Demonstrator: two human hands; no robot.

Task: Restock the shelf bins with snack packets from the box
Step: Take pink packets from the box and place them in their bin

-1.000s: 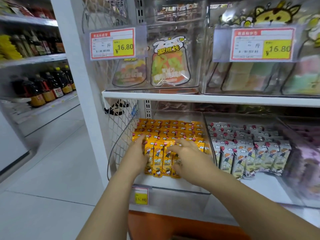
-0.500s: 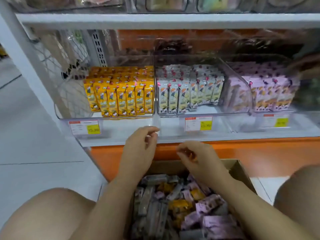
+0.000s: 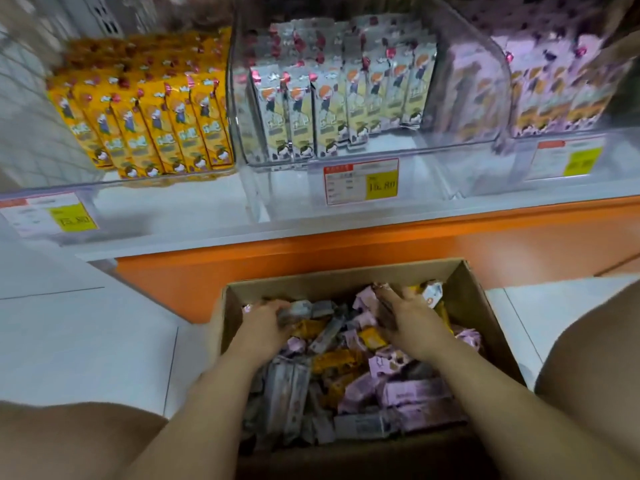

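Note:
A cardboard box [image 3: 474,299] stands on the floor in front of me, full of mixed grey, yellow and purple snack packets [image 3: 346,368]. My left hand [image 3: 265,322] is inside at the box's left, with its fingers curled over grey packets [image 3: 301,308]. My right hand [image 3: 414,318] lies on the pile at the back right, fingertips among purple and yellow packets; its grip is hidden. On the shelf above, clear bins hold upright rows of yellow packets [image 3: 149,116], silver packets [image 3: 332,105] and purple packets [image 3: 554,95].
An orange shelf base [image 3: 346,244] runs just behind the box. Price tags [image 3: 360,181] hang on the bin fronts. My bare knees [image 3: 69,441] flank the box on both sides. White floor tiles [image 3: 86,327] stretch to the left.
Both hands left the yellow bin, dropped to the box and now sit in the packets. My view tilted down from the shelf to the box.

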